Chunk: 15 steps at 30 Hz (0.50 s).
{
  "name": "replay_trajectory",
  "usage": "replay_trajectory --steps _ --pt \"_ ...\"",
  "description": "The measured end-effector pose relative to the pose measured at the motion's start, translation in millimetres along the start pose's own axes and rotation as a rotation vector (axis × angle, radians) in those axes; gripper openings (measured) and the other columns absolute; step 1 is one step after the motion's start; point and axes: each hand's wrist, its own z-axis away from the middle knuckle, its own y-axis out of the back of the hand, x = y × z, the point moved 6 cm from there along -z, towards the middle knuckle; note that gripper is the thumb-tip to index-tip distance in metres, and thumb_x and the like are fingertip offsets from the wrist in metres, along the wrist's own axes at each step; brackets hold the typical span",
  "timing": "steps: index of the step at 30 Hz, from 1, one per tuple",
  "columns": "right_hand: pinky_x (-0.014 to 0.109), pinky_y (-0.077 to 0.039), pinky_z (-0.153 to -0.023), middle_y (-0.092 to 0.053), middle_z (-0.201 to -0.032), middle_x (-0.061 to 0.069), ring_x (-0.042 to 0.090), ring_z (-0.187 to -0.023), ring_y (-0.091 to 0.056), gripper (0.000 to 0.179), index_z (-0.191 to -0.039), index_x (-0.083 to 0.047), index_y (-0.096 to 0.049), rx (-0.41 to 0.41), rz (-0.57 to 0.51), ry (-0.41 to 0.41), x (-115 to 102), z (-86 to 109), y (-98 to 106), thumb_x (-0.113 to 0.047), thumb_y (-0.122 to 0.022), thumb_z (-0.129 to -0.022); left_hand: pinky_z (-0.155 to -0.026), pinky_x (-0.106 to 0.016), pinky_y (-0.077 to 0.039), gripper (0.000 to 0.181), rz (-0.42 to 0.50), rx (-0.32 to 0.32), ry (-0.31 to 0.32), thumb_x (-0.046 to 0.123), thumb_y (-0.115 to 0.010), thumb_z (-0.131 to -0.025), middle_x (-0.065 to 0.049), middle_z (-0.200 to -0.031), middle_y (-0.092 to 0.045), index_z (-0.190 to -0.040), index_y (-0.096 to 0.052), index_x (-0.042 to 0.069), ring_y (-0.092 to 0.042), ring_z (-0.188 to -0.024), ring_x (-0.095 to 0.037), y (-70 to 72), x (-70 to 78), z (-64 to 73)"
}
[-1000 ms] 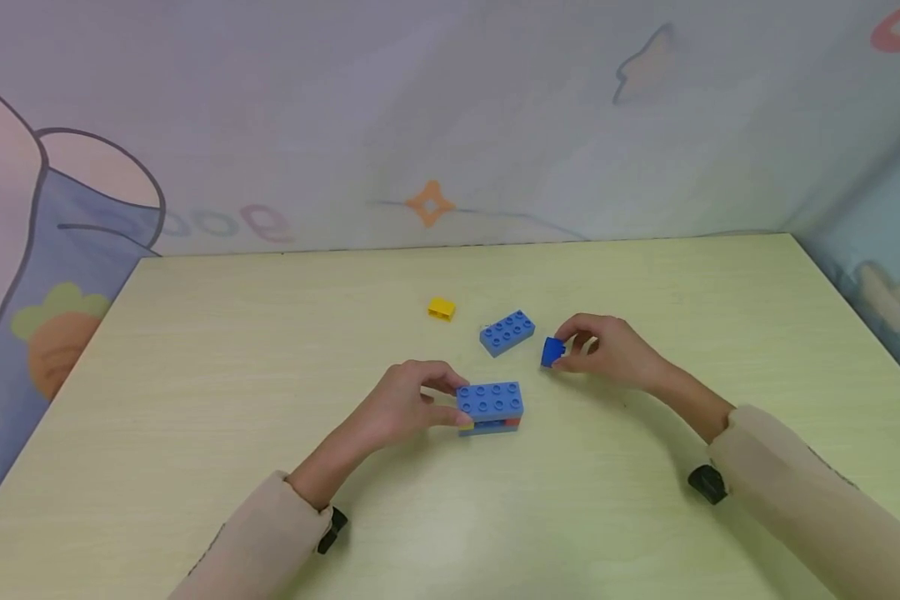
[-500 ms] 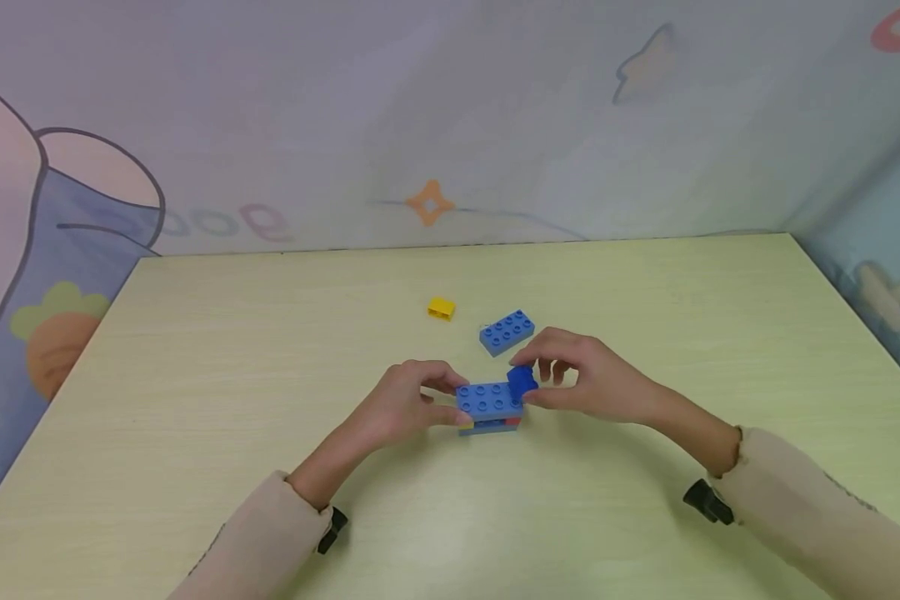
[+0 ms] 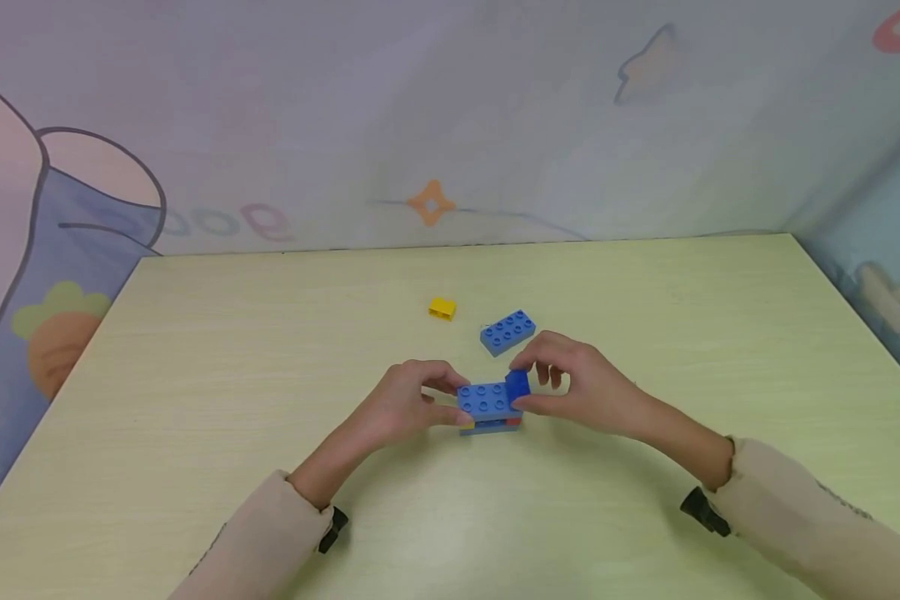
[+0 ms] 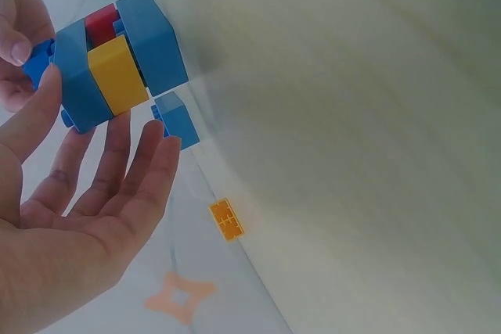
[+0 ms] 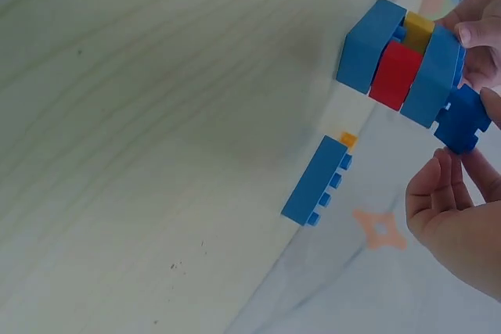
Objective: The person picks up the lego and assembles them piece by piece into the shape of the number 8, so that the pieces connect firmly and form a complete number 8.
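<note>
Left hand (image 3: 408, 404) grips the left end of the brick stack (image 3: 483, 402), thumb on the near side, fingers on the far side. Stack sits near the middle of the tabletop (image 3: 270, 375): lower blue brick (image 4: 154, 41), upper blue brick (image 4: 82, 76), and between them a yellow block (image 4: 117, 76) at the left end and a red block (image 5: 397, 76) at the right, with a gap separating the two. Right hand (image 3: 588, 387) pinches a small dark blue brick (image 3: 517, 386) between thumb and fingertips, at the right end of the stack's top (whether its studs are fully seated, cannot tell). Beyond the stack, studs up and angled: a loose blue brick (image 3: 507, 333). Left of that, well apart, a small yellow brick (image 3: 442, 309), hollow underside showing. Printed backdrop (image 3: 495, 125) behind; beige sleeves (image 3: 258, 533) on both arms.
</note>
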Motion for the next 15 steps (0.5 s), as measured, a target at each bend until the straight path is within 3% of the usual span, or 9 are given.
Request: replay_trajectory --steps 15 --pt "0.031 -0.048 -0.065 -0.054 -0.090 -0.004 0.017 -0.077 -0.052 0.034 -0.101 -0.004 -0.060 0.004 0.002 -0.027 -0.9 -0.8 -5.9 -0.010 -0.077 -0.073 -0.084 -0.034 -0.048 0.027 0.002 0.001 0.003 0.014 -0.074 -0.077 0.000 -0.098 -0.065 -0.101 -0.066 0.007 -0.058 -0.098 -0.021 -0.9 -1.3 -1.2"
